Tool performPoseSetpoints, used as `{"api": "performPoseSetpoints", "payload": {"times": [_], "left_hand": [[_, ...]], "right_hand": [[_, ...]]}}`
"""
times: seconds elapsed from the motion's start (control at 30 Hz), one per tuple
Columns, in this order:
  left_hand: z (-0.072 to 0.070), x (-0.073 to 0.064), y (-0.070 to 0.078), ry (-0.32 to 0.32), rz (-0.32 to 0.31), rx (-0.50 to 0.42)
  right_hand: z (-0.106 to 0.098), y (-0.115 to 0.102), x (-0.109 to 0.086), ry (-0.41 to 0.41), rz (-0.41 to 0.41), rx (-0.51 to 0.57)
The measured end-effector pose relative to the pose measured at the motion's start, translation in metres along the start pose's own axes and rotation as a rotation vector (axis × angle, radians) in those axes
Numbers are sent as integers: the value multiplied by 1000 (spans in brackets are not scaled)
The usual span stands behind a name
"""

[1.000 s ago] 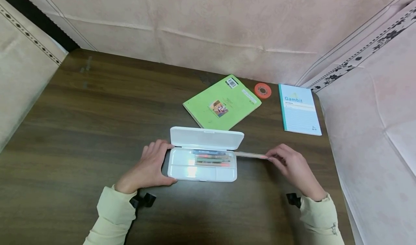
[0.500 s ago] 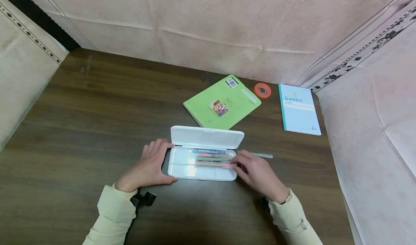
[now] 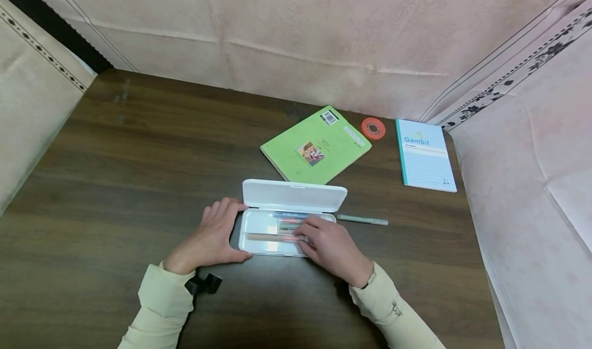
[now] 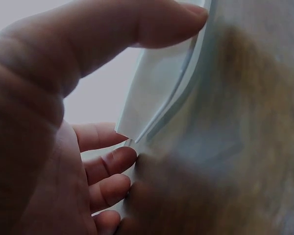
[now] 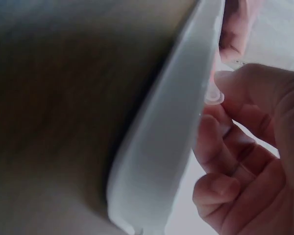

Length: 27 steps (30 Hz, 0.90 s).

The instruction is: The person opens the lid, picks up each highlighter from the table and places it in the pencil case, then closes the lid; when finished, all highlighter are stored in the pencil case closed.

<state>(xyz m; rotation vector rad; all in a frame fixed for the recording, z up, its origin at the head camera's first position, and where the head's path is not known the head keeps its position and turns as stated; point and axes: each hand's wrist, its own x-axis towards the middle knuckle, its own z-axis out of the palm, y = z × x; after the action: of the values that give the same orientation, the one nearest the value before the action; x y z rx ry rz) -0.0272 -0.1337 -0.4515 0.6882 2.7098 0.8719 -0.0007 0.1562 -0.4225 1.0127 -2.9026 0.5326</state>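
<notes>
A white plastic pencil case [image 3: 259, 228] lies with its lid [image 3: 296, 196] raised, and several pens [image 3: 288, 225] sit in its rear part. My left hand [image 3: 210, 236] holds the case's left end between thumb and fingers, one at each corner; the left wrist view shows the thumb [image 4: 171, 22] along the case wall. My right hand [image 3: 330, 246] pinches a pale pen with a pinkish part [image 3: 270, 237] low over the front compartment. In the right wrist view, the pen's end [image 5: 214, 95] shows between thumb and fingers, behind the case wall [image 5: 161, 127].
Just right of the case a greenish pen [image 3: 363, 219] lies on the wooden table [image 3: 152, 184]. Behind the case are a green book [image 3: 319, 146], a round orange-red object [image 3: 373, 128] and a light-blue Gambit notebook [image 3: 426, 156]. Cloth-like screens [image 3: 296, 40] stand around the table.
My right hand has brought the pale pen leftward from the table beyond the case to over the front compartment. The greenish pen came into view behind it. My left hand stays in place.
</notes>
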Motion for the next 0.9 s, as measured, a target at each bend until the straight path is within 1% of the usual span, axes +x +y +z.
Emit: {"api": "performPoseSetpoints", "payload": {"times": [0.23,0.47,0.6,0.7,0.9], "left_hand": [[0,-1,0,1,1,-4],[1,0,-1,-4,-5,1],[1,0,-1,-4,-4,6],[1,0,-1,-1,-1,6],[1,0,-1,7,6,8]], "right_hand": [[6,-4,3,34,-10,-7],[4,-3,0,35,6,13],[-1,2,-5,37,42,30],[-8,9,-11,50,88,59],[-27,33,-28,112,204,117]]}}
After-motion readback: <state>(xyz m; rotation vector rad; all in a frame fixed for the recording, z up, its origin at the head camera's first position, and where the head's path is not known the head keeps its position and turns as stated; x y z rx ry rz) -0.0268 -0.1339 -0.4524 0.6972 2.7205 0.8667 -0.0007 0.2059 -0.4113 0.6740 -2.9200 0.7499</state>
